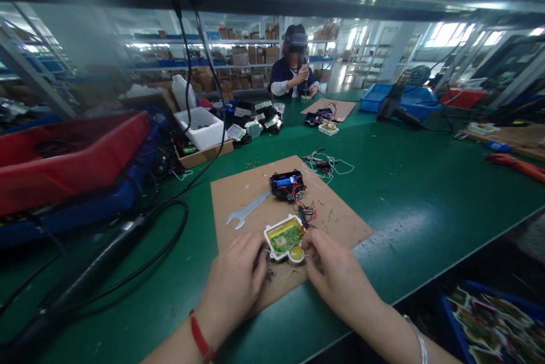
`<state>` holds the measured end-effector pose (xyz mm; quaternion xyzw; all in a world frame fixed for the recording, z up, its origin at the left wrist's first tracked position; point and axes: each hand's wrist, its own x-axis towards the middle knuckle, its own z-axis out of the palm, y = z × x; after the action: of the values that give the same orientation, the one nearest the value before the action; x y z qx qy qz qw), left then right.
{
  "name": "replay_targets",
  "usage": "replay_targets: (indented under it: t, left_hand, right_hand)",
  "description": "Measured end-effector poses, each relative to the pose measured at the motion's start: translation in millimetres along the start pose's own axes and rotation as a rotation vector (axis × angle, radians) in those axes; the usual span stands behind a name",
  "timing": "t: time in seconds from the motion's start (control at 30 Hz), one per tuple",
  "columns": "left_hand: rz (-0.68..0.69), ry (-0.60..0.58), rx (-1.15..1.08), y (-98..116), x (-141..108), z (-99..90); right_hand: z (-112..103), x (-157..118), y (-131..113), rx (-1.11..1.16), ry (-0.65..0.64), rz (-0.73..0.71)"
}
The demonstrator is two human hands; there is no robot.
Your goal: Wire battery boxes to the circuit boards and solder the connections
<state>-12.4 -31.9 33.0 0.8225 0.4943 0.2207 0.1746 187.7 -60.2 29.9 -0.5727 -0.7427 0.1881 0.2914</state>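
Low over the cardboard sheet [238, 193] is a white plastic housing [284, 237] with a green circuit board inside. My left hand [240, 270] grips its left edge, fingers curled in. On the opposite side, my right hand [327, 259] pinches the right edge near the thin wires. Red and black wires [303, 210] run from the housing up to a black casing [288, 185] that holds a blue cylindrical cell. Left of that casing lies a metal open-end wrench [249, 210]. My fingertips partly hide the housing's sides.
A red bin [76, 154] and a black cable [170, 245] occupy the left side. A white box [202, 128] and a pile of black-and-white parts [259, 117] stand farther back. Across the green table [395, 182], a co-worker [293, 66] sits near a blue tray [400, 100]. A shelf edge crosses overhead.
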Motion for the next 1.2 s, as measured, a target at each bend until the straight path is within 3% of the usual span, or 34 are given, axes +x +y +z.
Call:
replay_targets:
  t: [0.07,0.2,0.33,0.5,0.67,0.77,0.9,1.07,1.2]
  left_hand:
    - [0.021,0.021,0.058,-3.9,4.5,6.6]
    - [0.002,0.037,-0.104,-5.7,14.2,15.6]
    - [-0.075,0.089,-0.226,-4.8,19.8,17.4]
    - [-0.143,0.206,-0.497,-2.6,25.1,24.4]
    - [-0.127,0.383,-0.703,7.6,35.8,32.4]
    - [-0.086,0.425,-0.752,14.6,40.2,31.9]
    - [0.087,0.442,-0.623,16.9,40.5,30.4]
    - [0.579,0.398,-0.284,9.5,43.2,28.4]
    - [0.755,0.398,-0.149,4.4,52.3,27.1]
  right_hand:
    - [4.1,-1.6,6.4,-0.101,0.042,0.037]
    - [4.9,0.5,12.5,-0.136,0.091,0.116]
    - [4.8,5.6,17.8,0.046,0.098,0.179]
    - [2.8,10.5,24.0,0.33,0.233,0.216]
    - [3.4,16.2,23.8,0.536,0.375,0.191]
    - [5.6,18.7,25.0,0.642,0.454,0.188]
    - [7.8,21.0,24.3,0.779,0.549,0.205]
    - [8.8,22.9,20.9,0.965,0.685,0.304]
    - [4.6,23.0,16.5,1.101,0.66,0.41]
